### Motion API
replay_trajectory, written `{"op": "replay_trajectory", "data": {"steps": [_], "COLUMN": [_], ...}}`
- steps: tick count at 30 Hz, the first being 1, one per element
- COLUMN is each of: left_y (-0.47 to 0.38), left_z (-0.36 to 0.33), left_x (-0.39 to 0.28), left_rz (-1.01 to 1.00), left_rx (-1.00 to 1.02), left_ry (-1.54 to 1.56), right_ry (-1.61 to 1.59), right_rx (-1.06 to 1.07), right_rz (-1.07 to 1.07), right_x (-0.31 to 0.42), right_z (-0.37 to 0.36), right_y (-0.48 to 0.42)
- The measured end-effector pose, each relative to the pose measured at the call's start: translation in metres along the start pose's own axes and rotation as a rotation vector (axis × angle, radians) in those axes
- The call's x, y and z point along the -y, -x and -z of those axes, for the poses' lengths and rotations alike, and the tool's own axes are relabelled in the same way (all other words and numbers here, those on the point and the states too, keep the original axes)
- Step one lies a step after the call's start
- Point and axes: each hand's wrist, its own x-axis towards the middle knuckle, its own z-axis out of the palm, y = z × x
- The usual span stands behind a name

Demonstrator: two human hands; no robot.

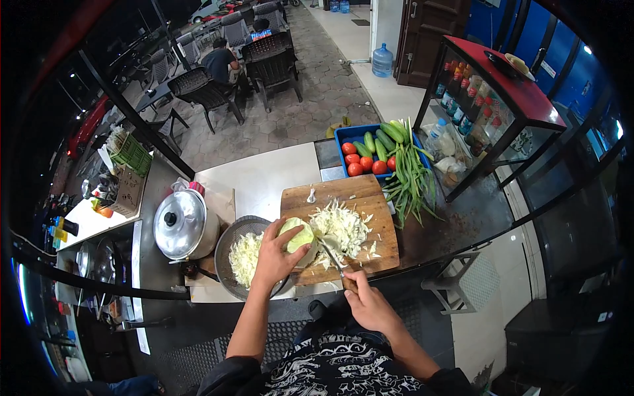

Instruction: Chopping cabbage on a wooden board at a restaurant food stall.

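Under the spread fingers of my left hand (277,255) a cut head of cabbage (300,236) is held down at the left side of a wooden cutting board (337,190). My right hand (369,302) grips the wooden handle of a knife (333,256). Its blade lies against the right, cut side of the cabbage, the tip close to my left fingertips. A pile of shredded cabbage (344,227) spreads over the board right of the blade. More shreds fill a grey perforated colander (225,252) left of the board, partly covered by my left hand and forearm.
A lidded metal pot (183,222) stands left of the colander. Behind the board, a blue crate (342,134) holds tomatoes (355,169), cucumbers (391,132) and green onions (413,173). A glass-sided case with bottles (463,101) stands at right. A plastic stool (465,284) is below the counter.
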Motion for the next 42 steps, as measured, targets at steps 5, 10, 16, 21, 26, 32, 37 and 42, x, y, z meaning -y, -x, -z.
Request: {"op": "replay_trajectory", "data": {"steps": [5,10,16,21,26,32,37,42], "left_y": [0.001,0.002,0.005,0.003,0.005,0.004,-0.007,-0.025], "left_z": [0.011,0.005,0.004,0.000,0.001,0.004,0.011,0.030], "left_x": [-0.009,-0.001,0.001,-0.001,0.001,0.007,0.013,0.024], "left_rz": [-0.085,-0.092,-0.067,-0.081,-0.082,-0.067,-0.033,-0.057], "left_rx": [0.087,0.076,0.063,0.063,0.038,0.035,0.098,0.124], "left_ry": [-0.118,-0.128,-0.138,-0.151,-0.155,-0.099,-0.067,-0.046], "right_ry": [-0.009,-0.020,0.038,0.126,0.176,0.287,0.055,0.051], "right_rx": [-0.169,-0.236,-0.176,-0.134,-0.092,0.004,0.015,-0.099], "right_rz": [0.139,0.147,0.152,0.111,0.096,0.051,0.019,0.026], "right_x": [-0.014,-0.019,-0.014,-0.021,-0.036,-0.053,-0.050,-0.020], "right_z": [-0.022,-0.068,-0.066,-0.072,-0.077,-0.065,-0.028,0.020], "right_y": [-0.033,-0.052,-0.049,-0.072,-0.054,-0.013,0.013,0.011]}}
